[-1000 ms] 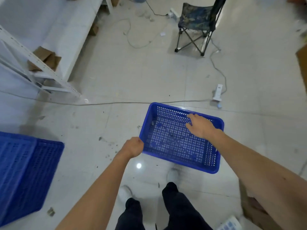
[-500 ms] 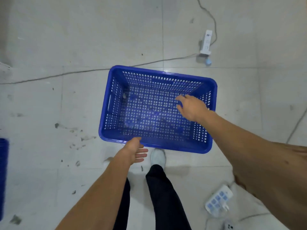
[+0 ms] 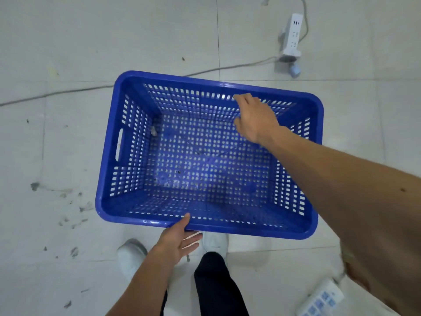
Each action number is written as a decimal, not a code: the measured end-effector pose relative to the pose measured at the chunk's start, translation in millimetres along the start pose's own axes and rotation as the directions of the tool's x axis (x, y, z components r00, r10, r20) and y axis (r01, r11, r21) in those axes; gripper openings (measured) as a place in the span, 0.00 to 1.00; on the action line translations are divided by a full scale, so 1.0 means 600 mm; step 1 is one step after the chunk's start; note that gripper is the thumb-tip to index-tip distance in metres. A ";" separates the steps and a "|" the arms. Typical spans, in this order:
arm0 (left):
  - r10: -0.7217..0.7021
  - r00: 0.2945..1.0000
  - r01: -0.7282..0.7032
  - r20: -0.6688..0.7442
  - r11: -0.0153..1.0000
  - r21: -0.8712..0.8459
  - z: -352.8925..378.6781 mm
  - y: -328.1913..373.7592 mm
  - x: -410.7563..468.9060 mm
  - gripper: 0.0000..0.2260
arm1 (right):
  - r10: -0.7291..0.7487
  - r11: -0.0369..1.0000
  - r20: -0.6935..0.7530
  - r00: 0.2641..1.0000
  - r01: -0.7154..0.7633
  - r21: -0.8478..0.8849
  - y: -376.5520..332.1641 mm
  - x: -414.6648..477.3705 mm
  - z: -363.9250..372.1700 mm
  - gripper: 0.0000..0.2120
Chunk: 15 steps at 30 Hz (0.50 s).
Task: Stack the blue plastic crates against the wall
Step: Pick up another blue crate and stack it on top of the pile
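Crate's swung closer and squarer under me since a moment ago!

The blue crate sits over the floor before my shoes; my right hand reaches its far wall, fingers curled, grip unclear, while my left hand, fingers spread loose, cups the near rim. One-sided hold could tip it toward the power strip beyond.

The crate is bright blue, its walls and bottom patterned with rows of small holes. The floor is pale grey tile with dark scuffs. The power strip is white; shoes white, trousers black.
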<state>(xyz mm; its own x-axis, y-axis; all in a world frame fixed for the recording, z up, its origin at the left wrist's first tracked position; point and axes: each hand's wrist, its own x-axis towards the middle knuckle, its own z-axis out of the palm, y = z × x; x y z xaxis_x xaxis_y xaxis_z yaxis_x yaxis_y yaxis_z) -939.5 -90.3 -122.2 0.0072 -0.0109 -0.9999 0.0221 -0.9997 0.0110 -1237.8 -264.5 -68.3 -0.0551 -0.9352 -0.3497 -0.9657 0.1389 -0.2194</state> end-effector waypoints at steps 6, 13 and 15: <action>-0.046 0.998 0.054 0.041 0.970 -0.236 0.002 0.006 0.021 0.10 | 0.038 0.998 0.036 0.999 -0.036 -0.056 -0.004 0.053 0.000 0.30; -0.023 0.997 0.047 0.073 0.936 -0.348 0.003 0.006 0.022 0.03 | 0.115 0.987 0.093 0.989 -0.103 -0.120 0.014 0.118 -0.008 0.28; 0.000 0.998 0.024 0.065 0.930 -0.368 0.002 0.003 0.025 0.03 | 0.157 0.978 0.087 0.984 -0.142 -0.152 0.024 0.131 -0.009 0.26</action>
<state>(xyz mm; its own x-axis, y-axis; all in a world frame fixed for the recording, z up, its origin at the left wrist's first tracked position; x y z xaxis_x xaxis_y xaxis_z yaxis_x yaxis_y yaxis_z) -940.7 -92.2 -137.1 -0.0578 -0.0122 -0.9983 0.3881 -0.9215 -0.0112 -1257.5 -338.0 -94.0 -0.1833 -0.8701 -0.4576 -0.9752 0.2195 -0.0269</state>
